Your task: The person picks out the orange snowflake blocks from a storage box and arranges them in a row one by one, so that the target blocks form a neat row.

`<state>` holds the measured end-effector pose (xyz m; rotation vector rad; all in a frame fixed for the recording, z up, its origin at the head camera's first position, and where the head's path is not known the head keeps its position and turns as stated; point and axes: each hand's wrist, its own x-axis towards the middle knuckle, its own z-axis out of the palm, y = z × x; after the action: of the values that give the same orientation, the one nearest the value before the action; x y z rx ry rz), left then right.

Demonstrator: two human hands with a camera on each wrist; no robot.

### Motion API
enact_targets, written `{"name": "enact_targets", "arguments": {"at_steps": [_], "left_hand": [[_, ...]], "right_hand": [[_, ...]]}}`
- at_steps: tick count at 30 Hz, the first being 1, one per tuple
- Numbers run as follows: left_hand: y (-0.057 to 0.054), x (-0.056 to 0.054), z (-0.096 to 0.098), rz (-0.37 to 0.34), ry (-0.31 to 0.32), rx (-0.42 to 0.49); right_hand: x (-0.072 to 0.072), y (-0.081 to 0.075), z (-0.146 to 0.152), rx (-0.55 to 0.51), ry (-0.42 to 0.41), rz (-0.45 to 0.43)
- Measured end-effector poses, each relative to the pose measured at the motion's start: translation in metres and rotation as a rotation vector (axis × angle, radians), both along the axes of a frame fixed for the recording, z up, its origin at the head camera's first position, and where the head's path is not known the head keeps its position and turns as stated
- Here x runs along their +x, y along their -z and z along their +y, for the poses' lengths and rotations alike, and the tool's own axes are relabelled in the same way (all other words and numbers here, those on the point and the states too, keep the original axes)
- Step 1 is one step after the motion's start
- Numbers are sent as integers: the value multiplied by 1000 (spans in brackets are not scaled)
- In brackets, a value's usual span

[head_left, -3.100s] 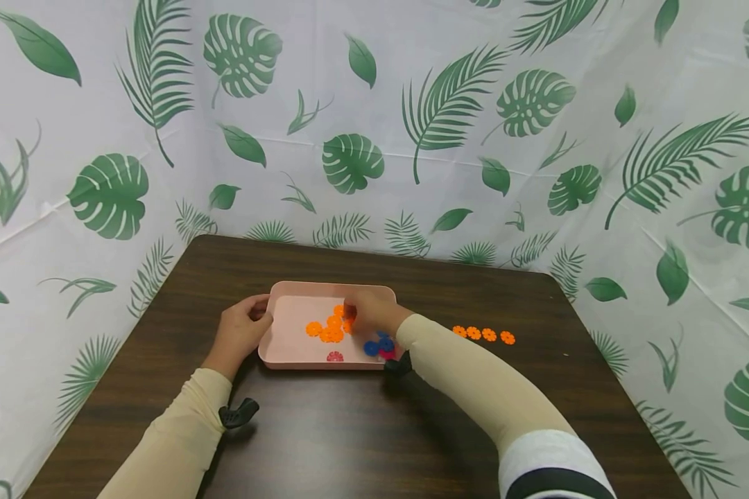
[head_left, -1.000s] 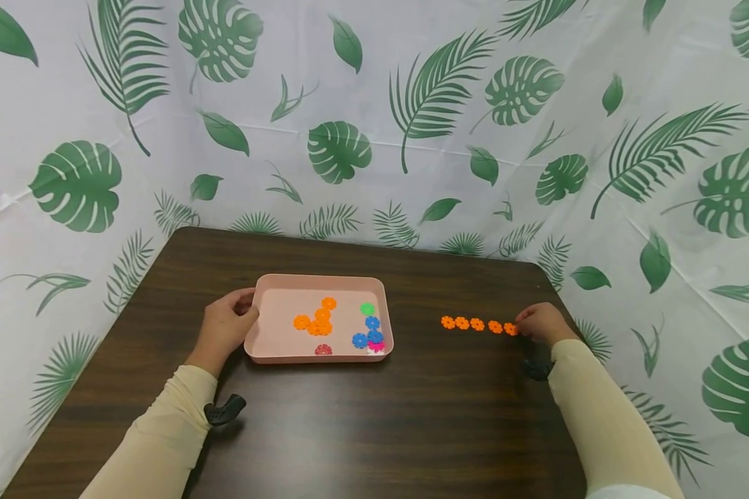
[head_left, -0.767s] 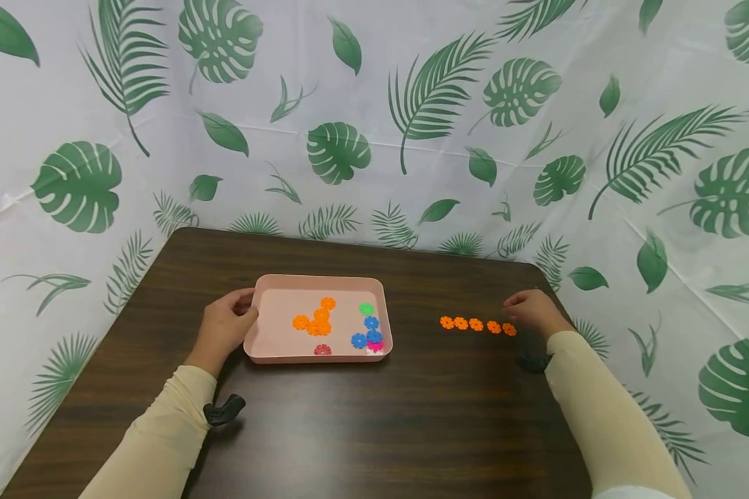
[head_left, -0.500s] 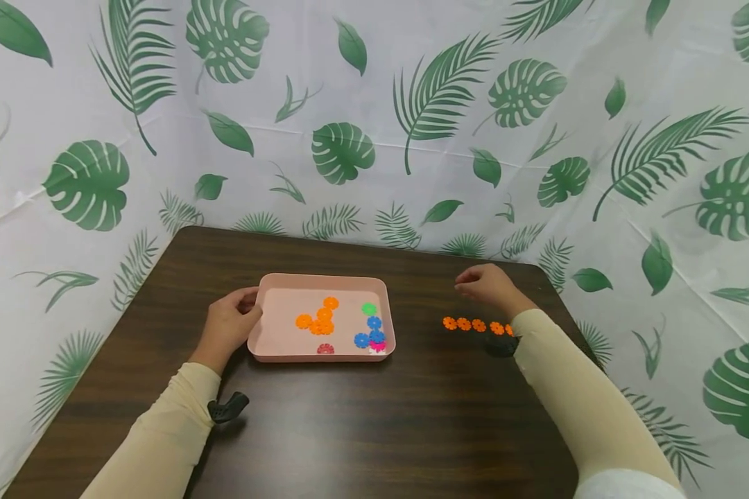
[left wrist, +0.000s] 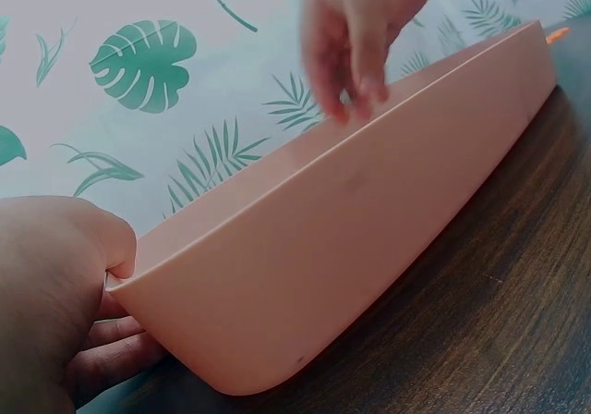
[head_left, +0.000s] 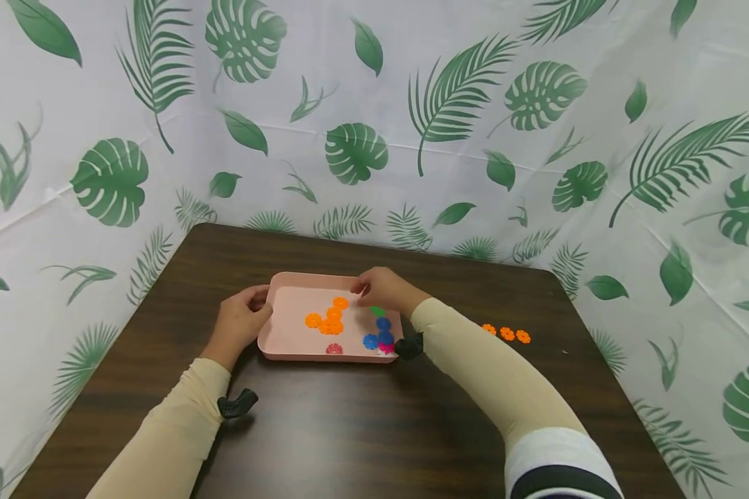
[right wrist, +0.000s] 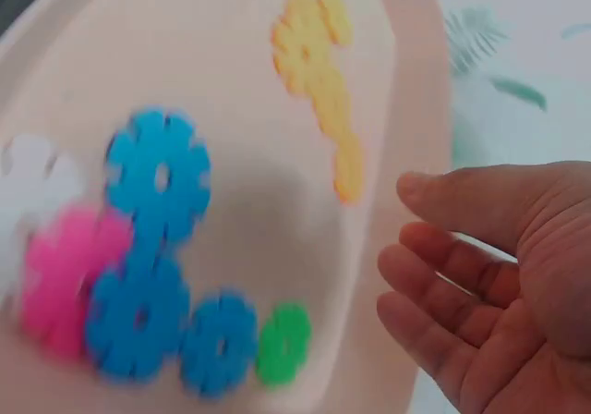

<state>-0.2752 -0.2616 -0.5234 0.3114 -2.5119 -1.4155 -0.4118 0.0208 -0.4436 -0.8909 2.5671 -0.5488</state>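
At the pink tray's [head_left: 287, 336] left end, my left hand [head_left: 237, 322] grips the rim, its thumb over the edge and fingers below. Over the tray's far right part hovers my right hand [head_left: 390, 290], fingers loosely bent and apart, holding nothing. Several notched orange plastic discs [head_left: 332, 326] lie clustered near the tray's middle, left of the right hand. At the right end are blue discs [right wrist: 138, 317], a green disc [right wrist: 283, 344], a pink disc [right wrist: 65, 285] and a white disc [right wrist: 32, 188]. A red disc [head_left: 334, 348] lies by the near wall.
Right of the tray, a row of orange discs [head_left: 507, 334] lies on the dark wooden table [head_left: 349, 430]; the right forearm hides its left part. A leaf-print cloth [head_left: 287, 138] hangs behind the table. Each wrist wears a black device [head_left: 237, 403].
My right hand let go of an orange disc at the row's right end, making the row one longer, then swung left over the tray. The left hand stays on the rim.
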Motion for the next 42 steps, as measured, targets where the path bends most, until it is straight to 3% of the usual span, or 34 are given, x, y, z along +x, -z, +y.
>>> {"name": "enact_targets", "arguments": {"at_steps": [8,11,17,21,25,33,37,42], "left_hand": [[2,-1,1,17,6,-5],[2,-1,-1,20,2,-11],[3,-1,0,11,10,-19],[3,-1,1,30,12,-19],[2,-1,0,39,7,-21],[2,1,1,32,7,-23],[1,2,2,36,9,-21],[0,0,0,54,0,-26]], "right_hand": [[4,13,-37,258,-129,186],[3,18,-44,308,-110,198],[6,24,-46,338,9,201],[7,24,-46,338,3,207],[7,19,-44,307,-36,200],[0,12,-21,86,-107,175],[-4,1,2,-17,-41,136],[-15,-20,52,-125,124,41]]}}
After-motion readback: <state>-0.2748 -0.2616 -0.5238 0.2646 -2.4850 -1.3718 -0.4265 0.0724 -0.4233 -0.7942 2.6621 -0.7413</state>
